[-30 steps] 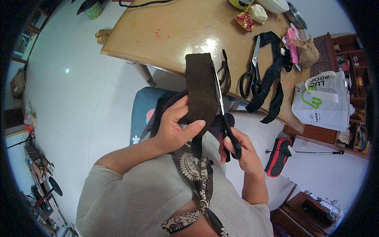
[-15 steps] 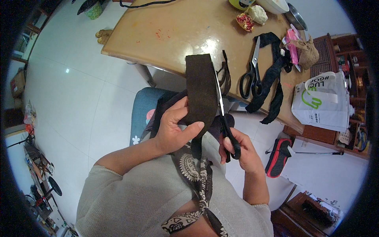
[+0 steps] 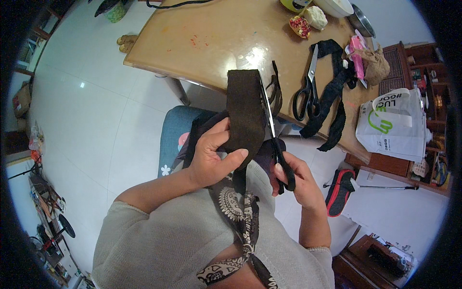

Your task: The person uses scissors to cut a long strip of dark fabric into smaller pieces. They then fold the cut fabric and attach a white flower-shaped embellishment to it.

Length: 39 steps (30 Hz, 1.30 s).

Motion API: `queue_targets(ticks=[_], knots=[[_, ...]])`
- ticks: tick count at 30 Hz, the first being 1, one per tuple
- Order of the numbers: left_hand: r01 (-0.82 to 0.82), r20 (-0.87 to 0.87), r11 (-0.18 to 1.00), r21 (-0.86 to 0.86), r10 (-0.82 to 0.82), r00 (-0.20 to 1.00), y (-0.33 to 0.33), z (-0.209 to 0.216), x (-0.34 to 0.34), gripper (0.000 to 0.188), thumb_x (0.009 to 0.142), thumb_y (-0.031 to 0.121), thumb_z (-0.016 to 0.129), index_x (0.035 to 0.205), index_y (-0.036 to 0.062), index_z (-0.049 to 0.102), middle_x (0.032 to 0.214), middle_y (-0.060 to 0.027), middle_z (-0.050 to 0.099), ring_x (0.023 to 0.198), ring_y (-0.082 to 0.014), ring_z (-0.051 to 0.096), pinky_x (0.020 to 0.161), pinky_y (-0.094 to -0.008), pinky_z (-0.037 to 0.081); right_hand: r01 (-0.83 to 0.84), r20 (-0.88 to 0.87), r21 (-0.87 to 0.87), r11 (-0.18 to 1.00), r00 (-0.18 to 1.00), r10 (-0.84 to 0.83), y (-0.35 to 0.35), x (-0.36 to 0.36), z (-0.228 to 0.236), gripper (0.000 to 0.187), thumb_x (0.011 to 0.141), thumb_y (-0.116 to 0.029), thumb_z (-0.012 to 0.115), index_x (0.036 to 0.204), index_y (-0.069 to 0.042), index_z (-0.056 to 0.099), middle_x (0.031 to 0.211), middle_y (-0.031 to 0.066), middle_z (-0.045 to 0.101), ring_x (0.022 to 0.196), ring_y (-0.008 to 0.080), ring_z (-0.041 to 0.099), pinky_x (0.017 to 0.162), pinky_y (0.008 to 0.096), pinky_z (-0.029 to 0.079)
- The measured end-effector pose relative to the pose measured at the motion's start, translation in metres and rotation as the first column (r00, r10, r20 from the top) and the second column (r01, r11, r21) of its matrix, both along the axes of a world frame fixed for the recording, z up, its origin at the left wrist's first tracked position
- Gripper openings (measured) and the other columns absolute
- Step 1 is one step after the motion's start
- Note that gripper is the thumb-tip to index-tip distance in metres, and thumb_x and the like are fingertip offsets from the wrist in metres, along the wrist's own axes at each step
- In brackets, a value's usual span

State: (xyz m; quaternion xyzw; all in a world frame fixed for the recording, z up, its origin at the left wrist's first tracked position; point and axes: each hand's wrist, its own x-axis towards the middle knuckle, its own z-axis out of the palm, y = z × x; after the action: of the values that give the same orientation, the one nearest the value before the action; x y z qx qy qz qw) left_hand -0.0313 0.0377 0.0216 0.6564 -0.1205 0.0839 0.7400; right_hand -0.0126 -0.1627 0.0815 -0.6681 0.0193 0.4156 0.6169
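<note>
My left hand (image 3: 211,156) is closed on a dark brown strip of cloth (image 3: 244,103), thumb on top and fingers behind. The cloth stands up from the hand toward the table edge. Along its right edge run the blades of black-handled scissors (image 3: 268,106). My right hand (image 3: 304,182) grips these scissors, thumb in one handle loop; some of its fingers are hidden. Just right of the blades, a thin dark offcut (image 3: 276,94) lies at the table edge. Farther right rests a second pair of scissors (image 3: 308,91) beside long black cloth strips (image 3: 323,118).
The tan table (image 3: 192,29) bears a pomegranate piece (image 3: 299,27), a whitish lump (image 3: 316,18), a pink packet (image 3: 356,58) and a brown pouch (image 3: 376,67). A white bag (image 3: 392,125) stands at the right. Below the table is a blue padded seat (image 3: 173,130).
The cloth's upper end has dipped slightly toward me. My right hand and the scissors have shifted a little right and down along the cloth's edge. My left hand keeps its hold.
</note>
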Motion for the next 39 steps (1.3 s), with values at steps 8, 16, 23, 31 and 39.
queue_targets(ticks=[8,16,23,31,39], knots=[[0.020,-0.028,0.999,-0.047,-0.022,0.999,-0.001,0.002,0.000,0.022,0.073,0.002,0.056,0.094,-0.0064,0.057,0.104,-0.0137,0.052,0.094,-0.0182,0.051,0.083,-0.0272,0.039,0.003,0.028,-0.015,1.000,1.000,-0.002,0.004,-0.012,-0.006,0.023,0.085,-0.025,0.055,0.079,-0.005,0.044,0.061,0.0002,0.047,0.054,0.0083,0.048,0.049,0.0221,0.038],[-0.025,0.012,0.998,-0.057,0.026,1.000,-0.003,0.002,0.002,0.024,0.072,0.002,0.056,0.094,-0.0064,0.056,0.104,-0.0147,0.052,0.094,-0.0202,0.051,0.083,-0.0276,0.039,-0.011,0.114,-0.144,0.989,0.993,0.028,-0.001,-0.022,-0.017,0.027,0.082,-0.026,0.058,0.081,-0.002,0.045,0.062,0.0020,0.048,0.054,0.0104,0.046,0.050,0.0245,0.037],[0.015,0.055,1.000,-0.011,-0.014,0.998,0.000,0.000,0.003,0.024,0.071,0.002,0.056,0.093,-0.0067,0.056,0.103,-0.0155,0.052,0.094,-0.0206,0.051,0.083,-0.0276,0.039,-0.028,0.282,-0.355,0.935,0.950,0.136,0.000,-0.023,-0.016,0.030,0.078,-0.026,0.061,0.082,0.000,0.045,0.062,0.0119,0.052,0.053,0.0182,0.049,0.051,0.0297,0.039],[0.022,0.056,1.000,0.005,-0.022,0.998,0.000,-0.001,0.002,0.024,0.070,0.001,0.057,0.092,-0.0070,0.057,0.103,-0.0154,0.053,0.093,-0.0203,0.052,0.082,-0.0278,0.040,-0.061,0.380,-0.554,0.830,0.869,0.318,0.001,-0.021,-0.014,0.031,0.073,-0.024,0.061,0.076,0.000,0.042,0.061,0.0184,0.051,0.056,0.0359,0.051,0.051,0.0396,0.038],[0.034,0.079,0.999,0.008,-0.035,0.996,0.002,0.000,0.003,0.023,0.070,0.002,0.057,0.091,-0.0065,0.057,0.103,-0.0155,0.053,0.093,-0.0204,0.052,0.082,-0.0278,0.040,-0.049,0.419,-0.579,0.814,0.838,0.349,-0.001,-0.022,-0.015,0.026,0.071,-0.019,0.059,0.078,0.000,0.042,0.061,0.0192,0.051,0.059,0.0391,0.050,0.054,0.0434,0.038]])
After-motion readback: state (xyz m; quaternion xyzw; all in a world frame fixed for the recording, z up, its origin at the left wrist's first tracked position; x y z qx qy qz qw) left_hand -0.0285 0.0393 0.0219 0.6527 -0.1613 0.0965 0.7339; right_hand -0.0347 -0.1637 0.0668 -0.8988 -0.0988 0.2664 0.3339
